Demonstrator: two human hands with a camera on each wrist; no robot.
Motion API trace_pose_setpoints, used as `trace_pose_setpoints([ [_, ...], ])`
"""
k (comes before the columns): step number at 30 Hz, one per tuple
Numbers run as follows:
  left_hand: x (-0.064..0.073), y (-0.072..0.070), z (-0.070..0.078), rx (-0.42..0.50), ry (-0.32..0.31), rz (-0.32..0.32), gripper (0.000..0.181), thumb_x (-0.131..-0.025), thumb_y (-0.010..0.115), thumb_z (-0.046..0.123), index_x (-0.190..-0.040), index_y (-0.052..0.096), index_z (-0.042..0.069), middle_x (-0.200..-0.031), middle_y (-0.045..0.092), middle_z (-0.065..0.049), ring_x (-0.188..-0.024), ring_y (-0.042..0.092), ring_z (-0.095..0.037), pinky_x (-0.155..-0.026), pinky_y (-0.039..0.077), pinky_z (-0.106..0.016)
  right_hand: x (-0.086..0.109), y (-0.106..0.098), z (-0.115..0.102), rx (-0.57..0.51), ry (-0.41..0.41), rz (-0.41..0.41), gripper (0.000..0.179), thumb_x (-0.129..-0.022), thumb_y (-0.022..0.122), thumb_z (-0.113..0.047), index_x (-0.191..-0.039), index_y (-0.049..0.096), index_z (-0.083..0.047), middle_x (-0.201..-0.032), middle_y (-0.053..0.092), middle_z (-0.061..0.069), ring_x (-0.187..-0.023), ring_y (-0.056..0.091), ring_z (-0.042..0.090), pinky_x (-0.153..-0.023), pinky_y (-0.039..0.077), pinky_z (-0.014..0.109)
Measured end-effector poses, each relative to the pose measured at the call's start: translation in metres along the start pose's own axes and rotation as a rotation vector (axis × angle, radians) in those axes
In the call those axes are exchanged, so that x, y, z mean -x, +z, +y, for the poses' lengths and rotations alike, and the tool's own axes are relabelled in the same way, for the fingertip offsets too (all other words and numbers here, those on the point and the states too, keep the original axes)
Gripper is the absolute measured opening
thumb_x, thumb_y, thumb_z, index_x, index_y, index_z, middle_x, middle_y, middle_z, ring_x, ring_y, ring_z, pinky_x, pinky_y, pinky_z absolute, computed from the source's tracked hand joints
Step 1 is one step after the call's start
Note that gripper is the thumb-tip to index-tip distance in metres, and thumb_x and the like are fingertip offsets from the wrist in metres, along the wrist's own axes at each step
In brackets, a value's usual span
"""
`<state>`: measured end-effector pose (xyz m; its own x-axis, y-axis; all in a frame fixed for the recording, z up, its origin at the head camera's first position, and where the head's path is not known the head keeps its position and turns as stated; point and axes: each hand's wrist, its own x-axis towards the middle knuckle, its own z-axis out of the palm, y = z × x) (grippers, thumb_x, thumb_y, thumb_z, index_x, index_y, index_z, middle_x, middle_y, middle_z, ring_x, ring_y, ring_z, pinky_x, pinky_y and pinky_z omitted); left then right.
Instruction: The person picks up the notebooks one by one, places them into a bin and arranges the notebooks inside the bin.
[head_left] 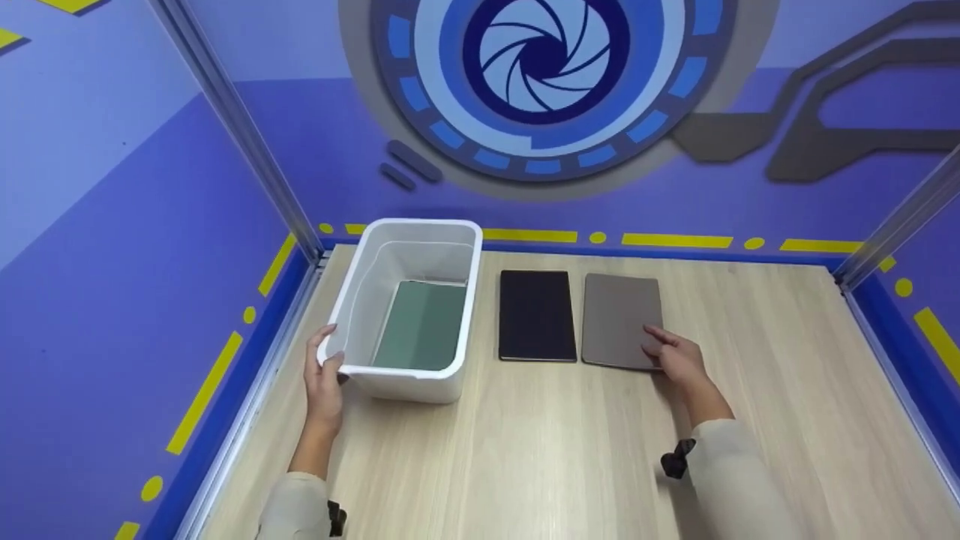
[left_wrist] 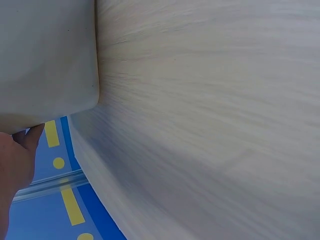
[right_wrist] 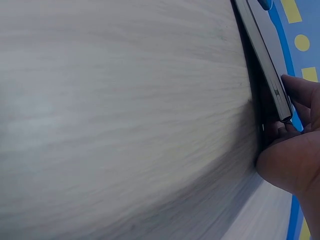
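A white plastic bin (head_left: 469, 300) stands at the left of the table, with a green notebook (head_left: 420, 326) lying flat inside it. My left hand (head_left: 324, 382) grips the bin's rim at its near left corner; the left wrist view shows that hand (left_wrist: 17, 157) beside the bin's outer wall (left_wrist: 47, 55). To the right, my right hand (head_left: 681, 361) holds a grey-brown notebook (head_left: 619, 319) by its near right edge. In the right wrist view a dark gap lies under the notebook's edge (right_wrist: 267, 65), with fingers (right_wrist: 300, 90) on its far side.
Between the bin and the grey-brown notebook lies a black notebook (head_left: 536, 315). The light wood table (head_left: 540, 442) is bounded by a blue-purple back wall (head_left: 315, 150) and side walls with metal posts at the corners.
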<state>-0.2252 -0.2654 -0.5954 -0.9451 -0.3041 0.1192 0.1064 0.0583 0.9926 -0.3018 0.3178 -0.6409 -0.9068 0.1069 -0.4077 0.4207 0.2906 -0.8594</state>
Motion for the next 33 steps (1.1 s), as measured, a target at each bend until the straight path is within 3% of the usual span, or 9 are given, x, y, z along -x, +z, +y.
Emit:
trace_pose_setpoints([
  [7,-0.0017,-0.0001,-0.0026,0.015,0.014,0.007,0.05,-0.107,0.038,0.01,-0.157,0.043,0.015,-0.149,0.048,-0.006,-0.121,0.06,-0.026,-0.089,0.053,-0.022,-0.0014,-0.0007,-0.0015,0.016,-0.006,-0.007,0.058,-0.108,0.055,-0.018,-0.164,0.042,-0.013,-0.178,0.021,0.014,-0.168,0.01,0.037,-0.135,0.015,0.051],
  [14,-0.0033,0.0014,-0.0051,0.024,0.051,0.009,0.051,-0.105,0.038,0.008,-0.157,0.043,0.01,-0.155,0.044,-0.003,-0.129,0.052,-0.019,-0.102,0.044,-0.027,-0.001,-0.0012,-0.0003,0.019,0.018,-0.022,0.059,-0.109,0.051,-0.019,-0.166,0.038,-0.017,-0.18,0.015,0.011,-0.169,0.005,0.036,-0.136,0.012,0.052],
  [21,-0.0031,0.003,-0.0042,0.01,0.064,0.007,0.052,-0.105,0.038,0.007,-0.157,0.042,0.009,-0.164,0.039,-0.004,-0.144,0.04,-0.013,-0.114,0.033,-0.026,-0.0019,-0.0011,0.0004,0.018,0.012,-0.004,0.057,-0.109,0.051,-0.018,-0.165,0.04,-0.016,-0.179,0.02,0.009,-0.169,0.009,0.035,-0.136,0.014,0.051],
  [33,-0.003,0.0,-0.0075,0.02,0.072,0.009,0.051,-0.106,0.039,0.008,-0.156,0.044,0.01,-0.156,0.044,-0.004,-0.129,0.052,-0.023,-0.103,0.046,-0.028,-0.0028,-0.001,0.0009,0.005,0.01,-0.006,0.058,-0.109,0.053,-0.019,-0.165,0.04,-0.014,-0.179,0.019,0.01,-0.169,0.008,0.036,-0.136,0.012,0.051],
])
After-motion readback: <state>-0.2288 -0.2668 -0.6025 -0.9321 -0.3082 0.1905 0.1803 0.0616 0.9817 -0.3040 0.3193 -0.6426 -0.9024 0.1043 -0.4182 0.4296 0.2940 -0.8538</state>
